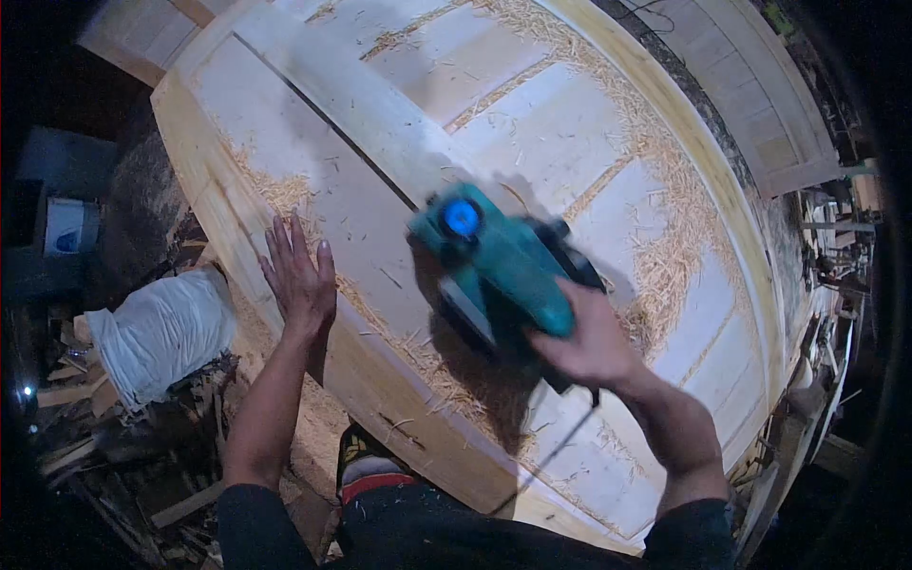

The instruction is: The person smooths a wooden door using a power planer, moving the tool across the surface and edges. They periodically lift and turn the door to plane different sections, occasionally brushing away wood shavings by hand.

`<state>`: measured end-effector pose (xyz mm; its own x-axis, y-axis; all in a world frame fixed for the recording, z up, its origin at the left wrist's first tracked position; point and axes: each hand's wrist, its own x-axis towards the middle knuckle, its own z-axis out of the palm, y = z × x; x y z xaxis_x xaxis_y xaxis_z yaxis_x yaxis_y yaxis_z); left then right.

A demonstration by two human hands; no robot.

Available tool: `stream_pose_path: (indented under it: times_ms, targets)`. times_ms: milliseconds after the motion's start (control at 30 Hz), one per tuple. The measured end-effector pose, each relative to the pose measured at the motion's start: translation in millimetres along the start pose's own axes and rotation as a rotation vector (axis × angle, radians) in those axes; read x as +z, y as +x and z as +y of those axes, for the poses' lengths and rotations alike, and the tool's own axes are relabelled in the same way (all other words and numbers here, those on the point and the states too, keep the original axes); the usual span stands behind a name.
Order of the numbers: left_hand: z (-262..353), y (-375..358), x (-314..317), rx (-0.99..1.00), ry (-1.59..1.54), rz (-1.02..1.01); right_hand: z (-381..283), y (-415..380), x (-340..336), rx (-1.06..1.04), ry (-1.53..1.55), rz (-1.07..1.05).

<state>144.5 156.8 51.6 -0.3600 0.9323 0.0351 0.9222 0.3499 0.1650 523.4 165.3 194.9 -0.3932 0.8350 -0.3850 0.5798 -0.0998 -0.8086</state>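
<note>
A green electric hand planer (pixel 508 271) with a blue knob at its front sits over a wooden panel door (pixel 380 123), slightly blurred. My right hand (pixel 594 337) is wrapped round its rear handle, and a cord trails from its back end. Flat on the door's near edge rests my left hand (pixel 299 275), fingers stretched out and holding nothing. Curled wood shavings (pixel 679 256) lie over the door's panels and along its rails. Under the planer, the door surface is hidden.
A white sack (pixel 166 328) stands at the left beside scrap wood (pixel 85 456). Another panelled wooden piece (pixel 731 85) lies beyond the door at the upper right. Wood pieces line the far right. One shoe (pixel 366 470) shows below the door's near edge.
</note>
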Motion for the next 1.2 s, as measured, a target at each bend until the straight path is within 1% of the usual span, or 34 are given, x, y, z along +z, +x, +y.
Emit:
stream_pose_path:
  times_ms: [67, 100, 133, 167, 200, 233, 300, 367, 400, 467, 500, 533, 567, 600, 633, 667, 733, 767, 800, 833, 867, 933, 1000, 1033, 1133, 1200]
  targets:
    - [0.7, 1.1, 0.3, 0.002, 0.016, -0.007, -29.6, 59.7, 18.5, -0.174, -0.004, 0.133]
    - [-0.4, 2.4, 3.0, 0.015, 0.033, 0.005, -47.7, 92.4, 23.8, -0.250, 0.026, 0.144]
    - [-4.1, 1.3, 5.4, 0.033, 0.050, 0.009, -58.2, 128.6, 27.0, -0.326, -0.053, 0.119]
    - [-7.4, 2.7, 7.0, 0.051, 0.070, 0.019, -71.4, 168.4, 29.0, -0.299, -0.020, 0.048]
    - [-8.1, 2.5, 7.5, 0.052, 0.057, 0.017, -87.8, 210.1, 31.3, -0.210, -0.048, -0.018]
    - [-7.8, 1.4, 6.9, 0.053, 0.045, 0.014, -99.2, 231.6, 35.0, -0.342, -0.102, 0.147]
    - [-5.8, 1.7, 4.3, 0.062, 0.061, 0.028, -105.4, 269.6, 43.8, -0.349, -0.016, 0.137]
    - [-20.0, 1.7, 15.4, 0.113, 0.099, 0.080, -100.7, 254.8, 43.5, -0.295, -0.018, 0.094]
    - [-27.2, 5.3, 22.4, 0.147, 0.109, 0.103, -90.4, 239.6, 34.7, -0.259, -0.020, 0.081]
    - [-41.0, 15.8, 34.2, 0.219, 0.090, 0.137, -46.2, 188.9, 23.3, -0.348, 0.082, 0.053]
    - [-42.6, 18.0, 36.0, 0.226, 0.090, 0.153, -28.2, 150.5, 12.9, -0.254, 0.088, -0.038]
    - [-38.1, 18.2, 31.3, 0.208, 0.140, 0.139, 0.4, 108.5, 8.5, -0.342, 0.044, 0.032]
    - [-37.1, 18.1, 30.7, 0.208, 0.146, 0.134, 15.1, 43.9, -7.4, -0.355, 0.073, 0.048]
    - [-37.9, 19.8, 30.2, 0.205, 0.156, 0.128, 38.5, -7.3, -21.3, -0.307, 0.026, 0.002]
    - [-41.1, 21.1, 32.0, 0.209, 0.143, 0.117, 68.4, -61.5, -29.1, -0.294, 0.008, 0.047]
    - [-46.1, 25.6, 37.3, 0.211, 0.132, 0.109, 85.6, -116.5, -43.3, -0.171, 0.102, -0.015]
    - [-52.3, 29.2, 38.6, 0.209, 0.133, 0.104, 135.5, -231.5, -70.3, -0.037, -0.022, -0.002]
    - [-57.7, 32.8, 39.8, 0.203, 0.144, 0.105, 154.4, -283.3, -82.9, 0.039, 0.059, 0.006]
    - [-55.9, 33.7, 40.2, 0.196, 0.154, 0.102, 171.7, -335.8, -92.0, 0.071, 0.019, 0.097]
    - [-44.8, 28.0, 32.6, 0.171, 0.167, 0.072, 192.3, -388.0, -101.3, 0.220, 0.042, 0.100]
    - [-43.0, 26.1, 29.1, 0.158, 0.176, 0.059, 232.5, -443.0, -98.3, 0.327, -0.011, 0.157]
    - [-40.4, 28.8, 27.8, 0.136, 0.190, 0.033, 229.3, -486.9, -117.5, 0.607, 0.025, 0.127]
    - [-41.7, 27.7, 28.5, 0.152, 0.129, 0.057, 245.0, -505.1, -120.8, 0.598, 0.017, 0.159]
    - [-41.5, 27.2, 28.9, 0.166, 0.101, 0.059, 242.7, -504.1, -120.3, 0.603, 0.019, 0.173]
    - [-45.0, 26.3, 34.4, 0.175, 0.019, 0.083, 238.7, -479.6, -123.8, 0.629, 0.059, 0.062]
    - [-50.4, 27.9, 37.1, 0.179, 0.072, 0.072, 224.4, -442.6, -123.4, 0.498, 0.029, 0.076]
